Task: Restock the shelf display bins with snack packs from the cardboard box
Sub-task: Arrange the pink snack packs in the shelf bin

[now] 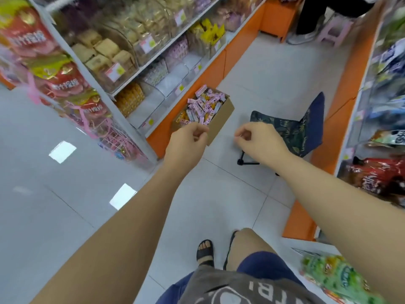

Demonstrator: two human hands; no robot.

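Hovering left hand (pixel 188 141), right hand (pixel 258 139), both curled and empty, cardboard box (pixel 221 119) lengthwise along shelf base (pixel 211 71)

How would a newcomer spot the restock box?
Follow the orange shelf base along the aisle's left. Beside it sits an open brown cardboard box, left of a dark folding stool. It alone is heaped with small pink snack packs.
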